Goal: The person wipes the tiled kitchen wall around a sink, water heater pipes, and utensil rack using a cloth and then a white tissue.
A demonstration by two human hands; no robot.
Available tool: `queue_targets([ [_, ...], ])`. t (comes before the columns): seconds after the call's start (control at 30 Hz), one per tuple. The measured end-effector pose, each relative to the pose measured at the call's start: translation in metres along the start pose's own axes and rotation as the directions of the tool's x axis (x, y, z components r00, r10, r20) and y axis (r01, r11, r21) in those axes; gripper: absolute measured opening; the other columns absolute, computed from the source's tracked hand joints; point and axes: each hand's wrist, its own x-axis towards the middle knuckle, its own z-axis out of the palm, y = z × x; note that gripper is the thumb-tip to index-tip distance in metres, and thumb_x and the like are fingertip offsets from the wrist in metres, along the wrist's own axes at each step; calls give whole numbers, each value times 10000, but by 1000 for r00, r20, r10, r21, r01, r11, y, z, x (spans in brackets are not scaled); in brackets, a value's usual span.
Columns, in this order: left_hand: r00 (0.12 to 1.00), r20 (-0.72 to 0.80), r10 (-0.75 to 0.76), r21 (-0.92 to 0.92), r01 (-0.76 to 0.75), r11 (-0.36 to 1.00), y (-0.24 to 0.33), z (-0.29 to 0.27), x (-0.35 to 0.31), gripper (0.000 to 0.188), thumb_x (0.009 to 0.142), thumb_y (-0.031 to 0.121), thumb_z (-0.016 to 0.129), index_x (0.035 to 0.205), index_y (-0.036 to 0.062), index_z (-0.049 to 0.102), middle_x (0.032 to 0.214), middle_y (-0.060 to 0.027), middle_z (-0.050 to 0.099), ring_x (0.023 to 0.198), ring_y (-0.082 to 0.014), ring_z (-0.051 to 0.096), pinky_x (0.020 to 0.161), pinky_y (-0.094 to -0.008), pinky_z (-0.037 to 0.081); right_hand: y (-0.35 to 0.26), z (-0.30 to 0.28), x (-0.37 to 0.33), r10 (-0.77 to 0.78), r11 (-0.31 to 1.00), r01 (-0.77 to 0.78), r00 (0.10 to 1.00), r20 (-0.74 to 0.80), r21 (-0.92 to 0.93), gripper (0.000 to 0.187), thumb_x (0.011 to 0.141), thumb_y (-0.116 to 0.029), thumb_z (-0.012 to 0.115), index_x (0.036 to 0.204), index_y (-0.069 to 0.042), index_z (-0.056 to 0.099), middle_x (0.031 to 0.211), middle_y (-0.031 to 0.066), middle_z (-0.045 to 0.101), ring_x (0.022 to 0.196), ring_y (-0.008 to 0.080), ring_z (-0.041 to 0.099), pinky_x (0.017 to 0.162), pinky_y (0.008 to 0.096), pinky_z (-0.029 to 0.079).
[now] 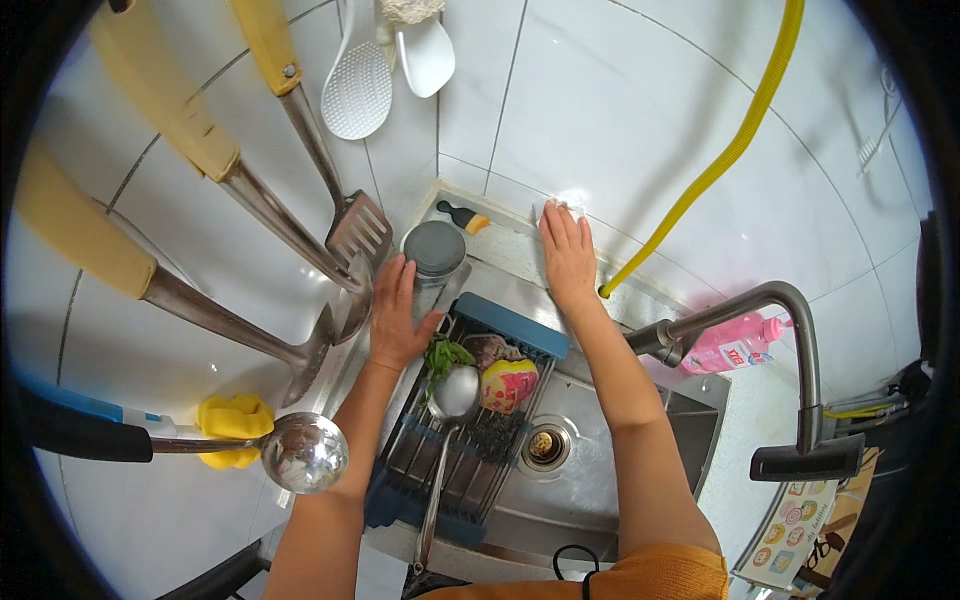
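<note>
White wall tiles [620,110] fill the upper half of the frame, with a steel sink [590,470] below them at centre. The left hand [395,315] lies just left of centre, fingers spread and flat against the side of a clear jar [436,262] with a grey lid; it touches the jar but does not seem to close around it. The right hand [568,255] sits at upper centre, fingers straight and pressed down on a white cloth [560,207] on the ledge behind the sink, only a corner of the cloth showing. Between the forearms a blue-edged rack [500,325] spans the sink, carrying green leaves [447,355], a ladle [455,392] and a yellow and pink sponge [508,385]. A small black and orange brush [462,217] lies on the ledge beside the jar. A yellow hose [735,140] runs down from the upper right to the ledge. A grey tap [790,330] arches at right, a pink bottle [735,345] behind it. Spatulas and a second ladle [305,452] hang at left.
</note>
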Motion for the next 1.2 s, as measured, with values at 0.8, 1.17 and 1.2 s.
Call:
queue_targets([
  [0.8,998,58,-35,-192,45,980,-2,1,-3,766,874,350,562,1411,-20,161,1457,-250,184,1349,-400,210,1082,-398,235,24,5,-20,-76,983,121,953,293,-140,510,867,-231,482,1358,-113,405,1393,-44,389,1292,117,325,1111,362,188],
  [1.17,997,73,-20,-214,35,976,-4,-1,-2,761,884,317,555,1417,-25,134,1465,-258,152,1365,-389,173,1099,-398,181,-19,46,51,-303,951,308,940,155,-6,589,826,-292,582,1361,-130,400,1363,-37,417,1277,122,338,1110,345,184],
  [1.2,996,84,-28,-215,45,976,-4,1,-2,760,885,315,554,1417,-27,132,1467,-258,147,1365,-389,171,1099,-396,179,-14,44,48,-283,958,285,945,163,11,586,830,-296,578,1362,-130,398,1357,-34,423,1277,122,338,1109,342,187],
])
